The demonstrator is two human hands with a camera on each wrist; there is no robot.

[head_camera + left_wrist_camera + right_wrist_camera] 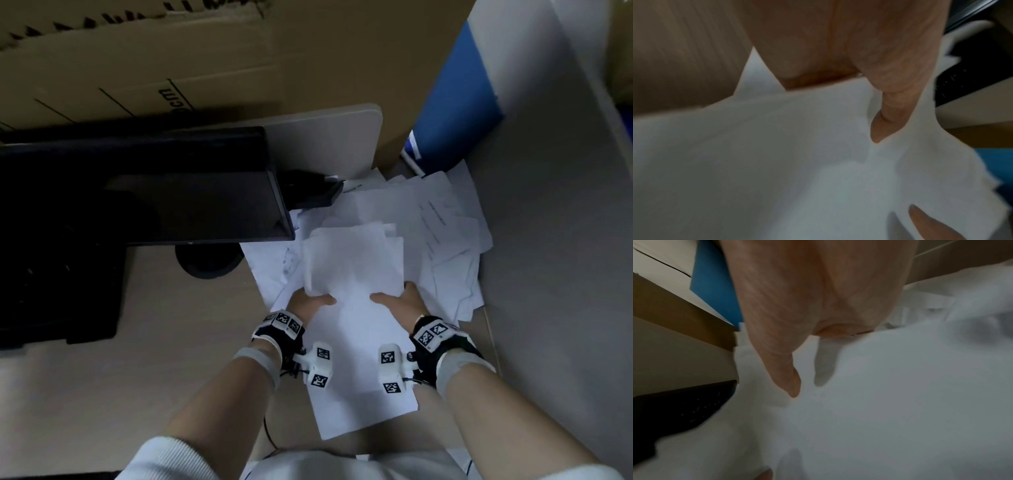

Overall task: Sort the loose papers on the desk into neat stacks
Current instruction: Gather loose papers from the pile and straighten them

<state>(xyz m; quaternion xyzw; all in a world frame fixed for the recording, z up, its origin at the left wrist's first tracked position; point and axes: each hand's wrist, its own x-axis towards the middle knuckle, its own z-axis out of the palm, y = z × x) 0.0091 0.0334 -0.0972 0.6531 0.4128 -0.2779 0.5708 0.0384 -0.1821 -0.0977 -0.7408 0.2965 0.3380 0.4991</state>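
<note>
Both hands hold one bundle (354, 263) of white sheets by its near edge: left hand (310, 303) w/ thumb on top and fingers under the left corner; right hand (399, 299) the same at the right corner; both closed on the paper, not spread.

How to do it well, as I judge it: keep thumbs pressing down so sheets don't fan; stand the bundle on edge and tap it on the desk (147, 346) to square it, one edge then the next; grip loose enough that sheets can slide level; then lay it flat in a bare spot, apart from the loose pile (445, 219); don't drag stray sheets along underneath.

Looks: bundle is thin, floppy, uneven; far corners stick out at diff. angles, top sheets curl a bit; it sits over a big flat sheet (363, 387) near the person's body; behind and to the right the pile is still a mess, some sheets w/ faint print, overlapping at all angles, reaching the blue folder (459, 102) and the monitor (191, 202); wrist views too blurred for more than thumbs on white paper.
</note>
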